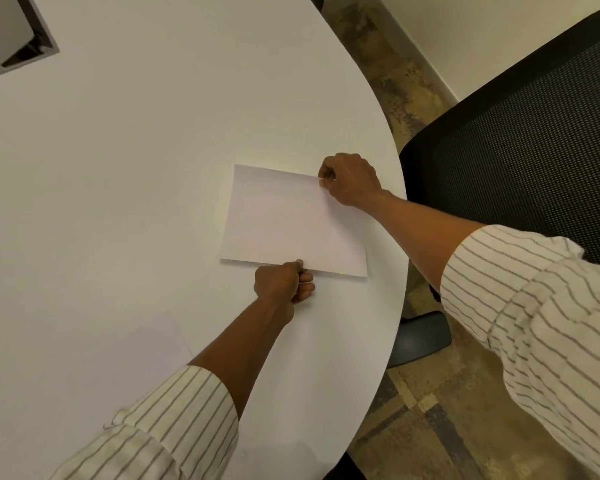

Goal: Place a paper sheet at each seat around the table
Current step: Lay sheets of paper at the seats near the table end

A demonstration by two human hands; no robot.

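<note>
— White table (pixel 136 168) fills most of what we see, its curved edge running down the right of the frame over a mottled brown floor (pixel 430 427).

— Nearest us, at the bottom, we have both striped sleeves: the left sleeve (pixel 174 424) at lower left, the right sleeve (pixel 541 323) at lower right. Both forearms are bare past the cuffs.

— Just above the left sleeve we make out a second sheet (pixel 142 351), faint against the tabletop, lying flat at lower centre-left.

— Then our left hand (pixel 283 282), below centre. It pinches the near edge of the sheet (pixel 291 223), thumb on top, the other fingers curled under.

— That sheet lies on the table at mid-frame, close to the curved edge, its near edge a little lifted, casting a thin shadow.

— Our right hand (pixel 350 178) grips its far right corner, fingers closed on the paper.

— So we hold one sheet with both hands.

— To the right, off the table's edge, stands a black mesh chair (pixel 520 150), with its armrest (pixel 420 337) lower down beside the table.

— Farthest, at upper left, a dark-framed recess (pixel 25 36) sits in the tabletop, and a pale wall (pixel 465 29) crosses the upper right.
</note>
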